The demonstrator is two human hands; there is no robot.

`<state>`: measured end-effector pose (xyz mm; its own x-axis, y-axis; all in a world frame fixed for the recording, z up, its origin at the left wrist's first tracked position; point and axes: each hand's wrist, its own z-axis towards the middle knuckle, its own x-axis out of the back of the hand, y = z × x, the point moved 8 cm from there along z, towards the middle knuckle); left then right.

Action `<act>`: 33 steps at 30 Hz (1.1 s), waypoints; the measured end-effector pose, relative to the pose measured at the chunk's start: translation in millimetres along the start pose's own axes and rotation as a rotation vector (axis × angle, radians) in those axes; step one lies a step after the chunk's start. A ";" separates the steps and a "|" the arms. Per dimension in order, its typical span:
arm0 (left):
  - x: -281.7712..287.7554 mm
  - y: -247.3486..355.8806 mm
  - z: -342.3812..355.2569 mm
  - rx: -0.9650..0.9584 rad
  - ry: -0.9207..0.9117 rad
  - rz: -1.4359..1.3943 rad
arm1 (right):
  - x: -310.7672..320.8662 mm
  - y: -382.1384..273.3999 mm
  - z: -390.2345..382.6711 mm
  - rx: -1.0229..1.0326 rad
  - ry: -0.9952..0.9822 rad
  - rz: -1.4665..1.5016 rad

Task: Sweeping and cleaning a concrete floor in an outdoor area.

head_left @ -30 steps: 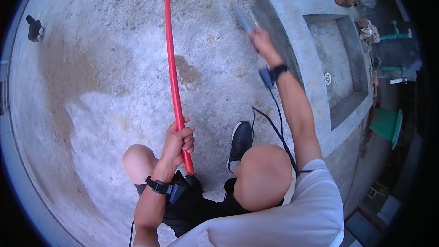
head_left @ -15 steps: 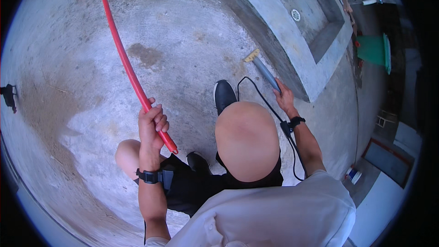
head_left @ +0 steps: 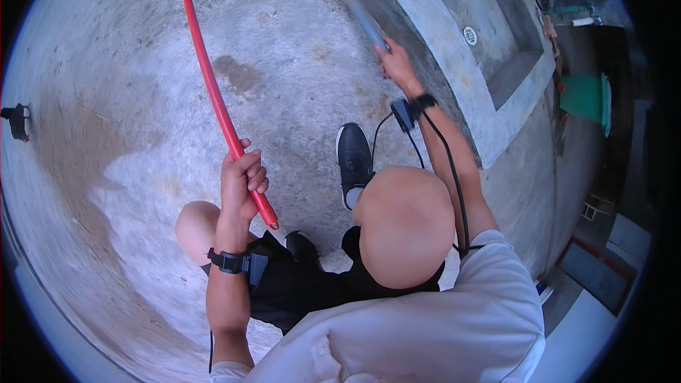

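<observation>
My left hand is wrapped round the lower part of the long red handle of a broom, close to its hanging loop. The broom's pink head reaches the top left edge of the view, partly cut off. My right hand is stretched forward and closed on a short-handled brush. This brush has a grey handle and a yellowish end, both smeared by motion. Its yellowish end lies over the concrete floor, beside the low kerb; whether it touches is unclear.
A raised concrete kerb encloses a sunken basin with a round white drain. At the right stands a green bin. A black bird is on the floor at the far left. A dark damp patch marks the concrete.
My right hand has moved forward and to the left with the short-handled brush. My left hand keeps its hold on the broom, whose head sits slightly farther up and right in view.
</observation>
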<state>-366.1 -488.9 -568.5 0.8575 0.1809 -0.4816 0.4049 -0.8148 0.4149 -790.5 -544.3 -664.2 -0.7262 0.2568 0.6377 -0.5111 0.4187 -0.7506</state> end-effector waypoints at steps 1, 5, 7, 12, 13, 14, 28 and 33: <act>5.8 4.0 -5.5 -0.014 0.017 -0.014 | -13.8 16.9 -25.8 -0.216 -0.125 0.279; 7.2 12.3 -16.6 -0.026 0.016 -0.046 | -5.0 70.1 -125.5 -0.508 0.019 0.652; 4.4 10.8 -15.5 -0.020 0.017 -0.037 | -0.6 76.1 -123.1 -0.484 0.071 0.754; -7.5 -2.0 -1.0 0.012 -0.020 -0.019 | 6.5 106.7 -44.1 -0.397 0.172 1.002; -5.6 -2.0 -1.2 0.009 -0.016 -0.014 | 3.0 98.8 -41.5 -0.349 0.111 0.932; -4.3 -2.6 -2.2 0.015 -0.019 -0.015 | 2.6 90.8 -40.5 -0.301 0.055 0.859; 2.9 -6.7 -2.0 -0.008 0.021 0.004 | -12.2 40.1 -79.9 -0.428 0.138 0.935; -6.2 -8.1 -3.7 -0.019 0.025 0.007 | 38.9 87.6 -214.4 -0.477 0.090 0.790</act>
<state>-373.6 -481.4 -566.1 0.8680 0.1889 -0.4593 0.4044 -0.8056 0.4330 -765.0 -310.8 -668.1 -0.7341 0.6790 -0.0027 0.3750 0.4021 -0.8353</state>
